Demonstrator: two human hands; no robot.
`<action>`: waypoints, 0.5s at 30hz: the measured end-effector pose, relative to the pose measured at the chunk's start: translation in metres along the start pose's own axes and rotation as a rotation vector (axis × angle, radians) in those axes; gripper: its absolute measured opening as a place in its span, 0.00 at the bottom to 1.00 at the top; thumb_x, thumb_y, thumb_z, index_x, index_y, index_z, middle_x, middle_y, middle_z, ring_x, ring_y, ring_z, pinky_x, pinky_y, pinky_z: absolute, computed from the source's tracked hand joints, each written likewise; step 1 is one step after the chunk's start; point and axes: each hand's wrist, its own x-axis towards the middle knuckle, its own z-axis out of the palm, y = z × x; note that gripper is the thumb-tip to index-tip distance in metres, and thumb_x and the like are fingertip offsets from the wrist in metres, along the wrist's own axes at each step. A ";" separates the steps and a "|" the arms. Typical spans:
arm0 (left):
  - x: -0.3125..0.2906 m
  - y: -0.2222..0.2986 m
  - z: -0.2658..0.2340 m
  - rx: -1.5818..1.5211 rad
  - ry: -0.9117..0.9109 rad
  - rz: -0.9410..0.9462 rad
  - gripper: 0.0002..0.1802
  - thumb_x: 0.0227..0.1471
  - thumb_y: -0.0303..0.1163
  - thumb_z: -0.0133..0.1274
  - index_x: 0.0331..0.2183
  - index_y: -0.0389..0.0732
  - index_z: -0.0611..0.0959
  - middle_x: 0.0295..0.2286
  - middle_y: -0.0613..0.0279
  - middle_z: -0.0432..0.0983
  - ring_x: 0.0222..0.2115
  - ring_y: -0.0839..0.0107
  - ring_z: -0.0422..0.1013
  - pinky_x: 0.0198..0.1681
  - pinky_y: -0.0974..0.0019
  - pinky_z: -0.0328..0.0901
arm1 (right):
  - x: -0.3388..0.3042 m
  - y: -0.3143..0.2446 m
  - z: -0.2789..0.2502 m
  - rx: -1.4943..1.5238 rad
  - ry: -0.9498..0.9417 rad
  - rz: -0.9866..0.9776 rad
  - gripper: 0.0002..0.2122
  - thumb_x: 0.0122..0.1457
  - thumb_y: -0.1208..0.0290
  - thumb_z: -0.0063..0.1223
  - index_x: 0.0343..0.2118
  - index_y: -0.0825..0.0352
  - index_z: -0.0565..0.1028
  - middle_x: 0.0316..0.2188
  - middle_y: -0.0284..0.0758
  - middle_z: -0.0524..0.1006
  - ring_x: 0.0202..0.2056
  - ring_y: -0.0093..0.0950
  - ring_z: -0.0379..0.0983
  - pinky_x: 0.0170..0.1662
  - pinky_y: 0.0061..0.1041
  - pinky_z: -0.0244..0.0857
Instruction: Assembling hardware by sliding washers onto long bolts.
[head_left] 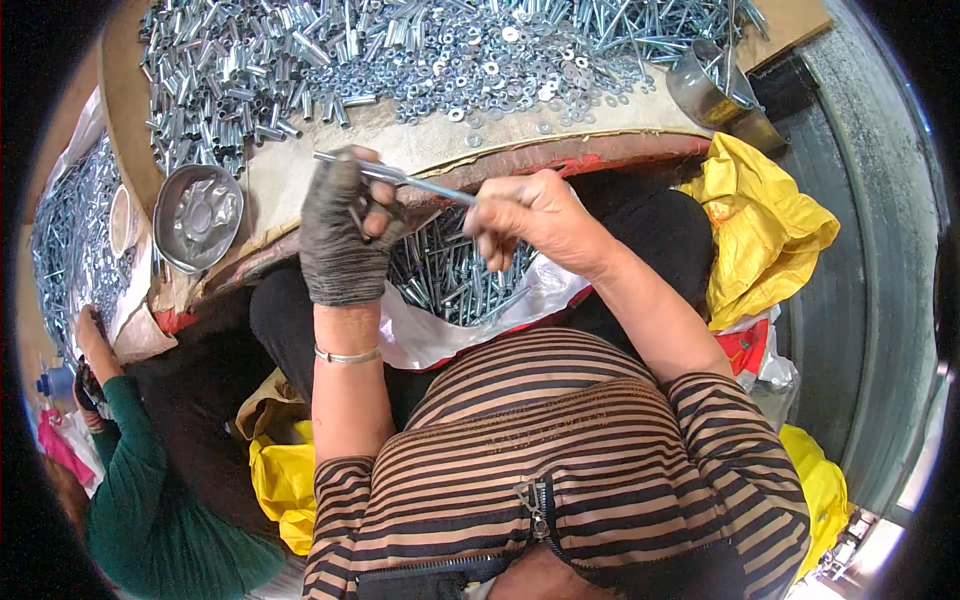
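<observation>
My left hand (pixel 350 225), in a dark worn fingerless glove, is closed round a short metal sleeve (pixel 385 172). A thin steel bolt (pixel 440 190) runs from the sleeve to my bare right hand (pixel 530 215), whose thumb and fingers pinch its other end. The bolt's near end is hidden in my right fingers. Below my hands, in my lap, a white sack (pixel 410 335) holds many bolts fitted with sleeves (pixel 465 275).
Across the table lie heaps of metal sleeves (pixel 200 75), washers (pixel 480 75) and long bolts (pixel 640 25). A metal bowl (pixel 198 220) stands at left, a metal scoop (pixel 715 85) at right. Yellow sacks (pixel 760 230) flank me. At left a co-worker's green sleeve (pixel 140 440) reaches to another heap.
</observation>
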 end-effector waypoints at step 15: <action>0.004 -0.023 0.021 0.402 -0.037 -0.151 0.12 0.54 0.41 0.50 0.28 0.42 0.72 0.12 0.70 0.64 0.07 0.84 0.52 0.09 0.78 0.46 | 0.059 0.008 -0.081 -1.140 0.658 -0.321 0.06 0.51 0.70 0.52 0.30 0.64 0.76 0.29 0.37 0.74 0.33 0.36 0.72 0.36 0.30 0.64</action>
